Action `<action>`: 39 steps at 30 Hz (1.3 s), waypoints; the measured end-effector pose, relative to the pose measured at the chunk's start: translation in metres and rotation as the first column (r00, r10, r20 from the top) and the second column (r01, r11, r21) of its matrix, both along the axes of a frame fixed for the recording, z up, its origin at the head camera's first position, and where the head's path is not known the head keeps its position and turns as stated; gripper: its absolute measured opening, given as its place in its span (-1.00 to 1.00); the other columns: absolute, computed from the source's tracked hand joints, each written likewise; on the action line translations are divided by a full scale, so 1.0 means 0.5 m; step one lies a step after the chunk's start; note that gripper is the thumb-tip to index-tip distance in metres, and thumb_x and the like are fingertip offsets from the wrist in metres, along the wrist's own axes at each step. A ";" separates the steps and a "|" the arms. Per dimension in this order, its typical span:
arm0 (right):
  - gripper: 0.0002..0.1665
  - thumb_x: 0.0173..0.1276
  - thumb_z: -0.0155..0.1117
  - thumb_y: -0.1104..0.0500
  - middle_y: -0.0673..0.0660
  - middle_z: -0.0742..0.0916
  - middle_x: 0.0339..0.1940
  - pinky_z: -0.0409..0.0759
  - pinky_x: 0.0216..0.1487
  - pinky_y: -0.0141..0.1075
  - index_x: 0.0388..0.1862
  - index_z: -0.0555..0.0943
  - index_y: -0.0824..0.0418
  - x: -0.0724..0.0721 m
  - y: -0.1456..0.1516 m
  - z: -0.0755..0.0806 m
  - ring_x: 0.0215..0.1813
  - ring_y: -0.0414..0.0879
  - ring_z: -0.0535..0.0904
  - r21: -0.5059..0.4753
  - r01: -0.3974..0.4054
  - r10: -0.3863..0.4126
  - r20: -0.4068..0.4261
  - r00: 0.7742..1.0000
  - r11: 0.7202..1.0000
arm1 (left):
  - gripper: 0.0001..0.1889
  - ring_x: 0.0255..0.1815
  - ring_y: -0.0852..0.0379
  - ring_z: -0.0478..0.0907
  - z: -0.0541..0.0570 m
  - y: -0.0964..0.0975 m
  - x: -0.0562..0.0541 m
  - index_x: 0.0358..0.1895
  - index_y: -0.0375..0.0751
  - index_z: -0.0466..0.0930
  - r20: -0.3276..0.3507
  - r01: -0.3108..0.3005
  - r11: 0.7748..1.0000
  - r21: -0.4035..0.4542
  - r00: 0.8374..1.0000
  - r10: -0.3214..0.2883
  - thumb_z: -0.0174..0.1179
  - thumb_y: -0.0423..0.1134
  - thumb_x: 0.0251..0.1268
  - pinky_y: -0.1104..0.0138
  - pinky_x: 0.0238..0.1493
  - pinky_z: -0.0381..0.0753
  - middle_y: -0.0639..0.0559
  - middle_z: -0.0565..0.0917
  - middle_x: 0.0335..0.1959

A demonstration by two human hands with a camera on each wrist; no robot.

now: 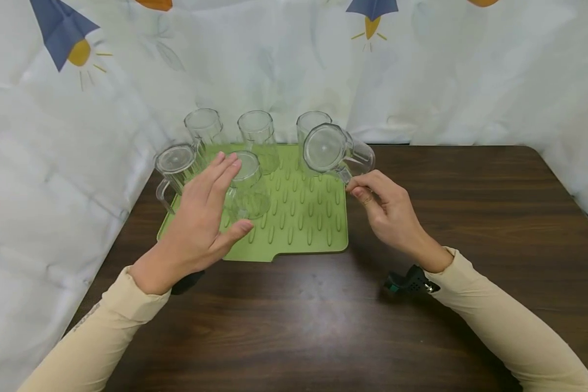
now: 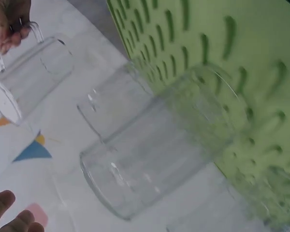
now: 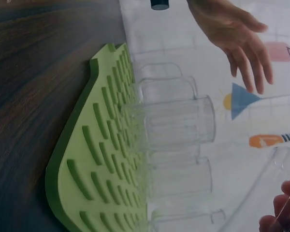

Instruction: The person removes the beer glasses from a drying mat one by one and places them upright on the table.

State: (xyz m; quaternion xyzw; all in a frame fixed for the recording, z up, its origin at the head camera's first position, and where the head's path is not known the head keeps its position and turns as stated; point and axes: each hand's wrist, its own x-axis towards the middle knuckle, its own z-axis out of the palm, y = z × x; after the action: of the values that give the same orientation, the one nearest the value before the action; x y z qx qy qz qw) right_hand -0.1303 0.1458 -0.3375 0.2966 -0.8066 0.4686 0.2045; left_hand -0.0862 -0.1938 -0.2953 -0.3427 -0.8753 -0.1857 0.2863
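My right hand (image 1: 384,209) grips the handle of a clear glass mug (image 1: 325,148), raised over the back right of a green ridged mat (image 1: 301,234). This mug is tilted, its round base toward the head camera. My left hand (image 1: 198,218), fingers straight and thumb spread, hovers over the mat's left side. The right wrist view shows that left hand (image 3: 239,41) apart from the mugs. Nearest to it are a front glass mug (image 1: 249,193), partly behind its fingers, and a left mug (image 1: 176,160) with its handle toward the table's left side.
Along the mat's back edge stand a left mug (image 1: 203,125), a middle mug (image 1: 256,128) and a right mug (image 1: 311,121), the last partly behind the held one. A dark wooden table (image 1: 446,218) lies beneath. White patterned cloth (image 1: 284,65) hangs behind and at the sides.
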 end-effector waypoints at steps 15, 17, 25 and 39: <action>-0.90 0.44 0.28 0.35 0.17 0.69 -0.26 0.29 -0.10 -0.21 -0.15 0.72 0.25 0.004 0.009 -0.003 -0.19 0.03 0.49 0.131 0.043 -0.011 -0.233 0.972 0.990 | -0.15 0.57 -0.20 0.27 -0.015 0.072 0.007 0.60 -0.39 0.06 0.156 0.147 0.977 0.155 0.973 -0.171 -0.24 0.30 0.63 0.04 0.51 0.36 -0.34 0.29 0.56; -0.89 0.44 0.28 0.36 0.18 0.69 -0.26 0.27 -0.11 -0.20 -0.16 0.71 0.24 0.005 0.010 -0.003 -0.19 0.04 0.49 0.128 0.043 -0.009 -0.252 0.968 0.991 | -0.15 0.54 -0.15 0.30 -0.019 0.080 0.010 0.61 -0.33 0.06 0.215 0.136 0.971 0.196 0.960 -0.178 -0.24 0.32 0.62 0.08 0.38 0.44 -0.27 0.28 0.58; -0.87 0.48 0.23 0.36 0.17 0.69 -0.26 0.25 -0.11 -0.13 -0.17 0.71 0.21 0.016 0.014 -0.010 -0.24 0.03 0.48 0.148 0.025 0.022 -0.313 0.950 0.989 | -0.35 0.56 0.06 0.36 -0.030 0.119 0.022 0.64 0.03 0.05 0.518 0.044 0.885 0.463 0.797 -0.310 -0.05 0.13 0.65 0.10 0.30 0.53 0.03 0.28 0.59; -0.75 0.42 0.18 0.47 0.14 0.68 -0.28 0.31 -0.09 -0.05 -0.13 0.72 0.22 0.039 0.017 -0.023 -0.20 0.05 0.53 0.206 0.039 0.038 -0.359 0.933 0.978 | -0.50 0.48 -0.09 0.50 -0.049 0.180 -0.005 0.54 -0.13 0.13 0.663 -0.202 0.723 0.661 0.608 -0.437 -0.04 -0.19 0.68 -0.07 0.25 0.68 -0.14 0.32 0.47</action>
State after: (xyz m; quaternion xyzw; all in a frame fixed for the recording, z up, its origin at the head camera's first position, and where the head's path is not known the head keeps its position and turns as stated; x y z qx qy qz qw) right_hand -0.1109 0.1544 -0.3488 0.3972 -0.8003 0.3186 0.3167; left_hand -0.0887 -0.1038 -0.3198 -0.1577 -0.7494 -0.6421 -0.0360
